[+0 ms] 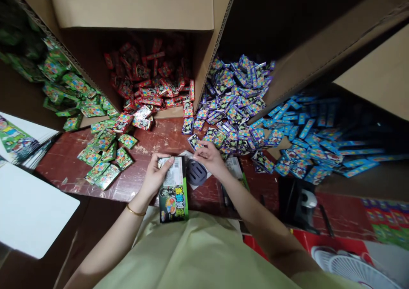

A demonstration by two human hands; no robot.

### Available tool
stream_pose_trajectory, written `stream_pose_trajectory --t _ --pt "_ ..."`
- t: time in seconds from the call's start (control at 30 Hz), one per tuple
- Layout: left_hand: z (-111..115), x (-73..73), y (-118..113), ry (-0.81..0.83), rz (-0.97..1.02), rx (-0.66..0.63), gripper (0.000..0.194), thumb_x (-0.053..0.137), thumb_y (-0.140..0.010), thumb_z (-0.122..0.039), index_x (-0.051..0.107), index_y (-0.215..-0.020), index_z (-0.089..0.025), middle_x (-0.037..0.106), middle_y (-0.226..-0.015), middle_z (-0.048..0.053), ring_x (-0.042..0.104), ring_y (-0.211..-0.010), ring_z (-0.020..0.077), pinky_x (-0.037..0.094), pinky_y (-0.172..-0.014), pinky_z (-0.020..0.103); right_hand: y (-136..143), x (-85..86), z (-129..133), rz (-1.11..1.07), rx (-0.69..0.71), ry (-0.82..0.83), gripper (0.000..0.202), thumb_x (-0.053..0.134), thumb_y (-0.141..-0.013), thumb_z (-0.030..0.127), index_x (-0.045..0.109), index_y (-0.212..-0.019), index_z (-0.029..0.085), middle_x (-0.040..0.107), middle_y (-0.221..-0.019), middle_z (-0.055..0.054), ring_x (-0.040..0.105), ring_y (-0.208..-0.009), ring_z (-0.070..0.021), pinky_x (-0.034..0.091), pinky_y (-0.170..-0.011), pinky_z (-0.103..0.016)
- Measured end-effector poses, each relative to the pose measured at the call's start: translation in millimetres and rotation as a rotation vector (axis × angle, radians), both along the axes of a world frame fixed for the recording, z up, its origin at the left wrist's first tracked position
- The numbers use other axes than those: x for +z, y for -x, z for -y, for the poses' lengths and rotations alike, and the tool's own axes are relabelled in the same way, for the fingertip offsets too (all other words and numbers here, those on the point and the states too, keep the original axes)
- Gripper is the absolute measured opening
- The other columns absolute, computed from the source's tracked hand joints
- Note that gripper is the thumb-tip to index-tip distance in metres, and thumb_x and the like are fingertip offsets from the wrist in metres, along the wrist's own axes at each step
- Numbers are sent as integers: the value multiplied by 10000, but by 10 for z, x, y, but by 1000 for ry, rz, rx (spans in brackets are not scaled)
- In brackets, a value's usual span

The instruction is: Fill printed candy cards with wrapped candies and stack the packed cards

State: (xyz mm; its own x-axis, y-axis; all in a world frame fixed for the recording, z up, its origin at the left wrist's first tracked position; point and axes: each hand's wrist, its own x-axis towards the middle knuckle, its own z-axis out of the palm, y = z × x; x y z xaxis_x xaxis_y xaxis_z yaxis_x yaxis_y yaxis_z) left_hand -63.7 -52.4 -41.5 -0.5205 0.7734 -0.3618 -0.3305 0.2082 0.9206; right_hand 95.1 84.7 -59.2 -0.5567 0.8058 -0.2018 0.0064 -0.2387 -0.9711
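My left hand [157, 173] is closed on a black and green printed box [174, 199], held upright over the table's front edge with its thumb on the white label. To its right, my right hand [209, 156] has its fingers curled together near a dark round slotted object [197, 173]; what is between the fingertips, if anything, is too small to make out. Just beyond that hand lie purple packets [228, 129]. Another printed box [235, 170] lies partly hidden under my right forearm. Green packets [107, 153] are spread on the table at the left.
Tall cardboard boxes [134, 6] stand open at the back, spilling red packets [150, 89], green packets and purple packets. Blue packets [303, 135] heap at the right, behind a black tape dispenser [295, 204]. White cards [35, 212] jut out at the left of the red table [156, 140].
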Motion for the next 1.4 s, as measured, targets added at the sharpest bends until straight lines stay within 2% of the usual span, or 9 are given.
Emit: stream_pose_trajectory --t 0.17,0.33,0.53,0.7,0.9,1.07,1.2,1.27,1.4 --pt "41 -64 40 -8 42 11 384 754 -709 -432 521 -931 -224 649 -736 -36 602 -577 115 488 -572 227 46 -91 -8 -123 -75 177 552 824 -537 264 485 -971 239 644 -663 75 628 -668 -141 486 -777 -339" --pt "-22 -19 7 6 1 -27 384 754 -705 -436 529 -919 -210 637 -754 -32 596 -588 106 477 -571 216 5 -30 -57 -101 -140 89 530 810 -554 228 484 -972 231 630 -656 70 594 -644 -134 466 -724 -299" --pt "-94 71 -75 -5 -42 -117 395 780 -677 -408 527 -913 -218 619 -686 -47 568 -528 111 465 -522 226 2 343 4 -139 -160 46 535 780 -629 216 449 -1049 243 639 -714 57 604 -680 -129 470 -696 -275" --pt "-125 129 -138 -87 -129 -176 412 838 -611 -304 559 -902 -218 653 -793 -4 620 -665 152 497 -625 270 131 619 74 -165 12 32 513 781 -637 233 467 -1043 243 644 -713 54 614 -679 -130 492 -700 -293" --pt "-168 163 -154 -164 -330 -164 359 815 -641 -286 571 -893 -212 644 -934 27 619 -915 202 479 -821 328 259 583 138 -83 120 -27 558 797 -585 164 481 -1040 232 644 -740 47 602 -661 -122 477 -658 -276" --pt "-160 127 -163 -167 -361 -194 352 787 -685 -302 547 -926 -209 636 -976 36 612 -951 200 462 -854 330 289 488 173 -70 64 -52 494 788 -583 158 504 -981 231 623 -717 58 587 -650 -111 468 -651 -267" --pt "-144 115 -168 -140 -322 -204 380 795 -677 -306 543 -943 -204 637 -968 44 612 -975 219 464 -864 344 283 418 139 -105 48 93 511 823 -525 154 548 -952 214 625 -764 43 592 -683 -108 485 -685 -268" --pt "-152 136 -175 -146 -304 -196 400 802 -666 -291 534 -951 -206 638 -985 46 609 -1001 222 458 -892 353 294 374 111 -133 86 256 521 827 -499 139 565 -944 206 630 -778 38 608 -711 -118 497 -708 -277" --pt "-140 168 -228 -203 -310 -142 501 816 -634 -243 490 -1013 -214 613 -1080 54 591 -1068 211 444 -948 357 335 281 88 -144 264 631 413 805 -538 174 582 -885 181 675 -811 -10 654 -757 -172 522 -722 -324"
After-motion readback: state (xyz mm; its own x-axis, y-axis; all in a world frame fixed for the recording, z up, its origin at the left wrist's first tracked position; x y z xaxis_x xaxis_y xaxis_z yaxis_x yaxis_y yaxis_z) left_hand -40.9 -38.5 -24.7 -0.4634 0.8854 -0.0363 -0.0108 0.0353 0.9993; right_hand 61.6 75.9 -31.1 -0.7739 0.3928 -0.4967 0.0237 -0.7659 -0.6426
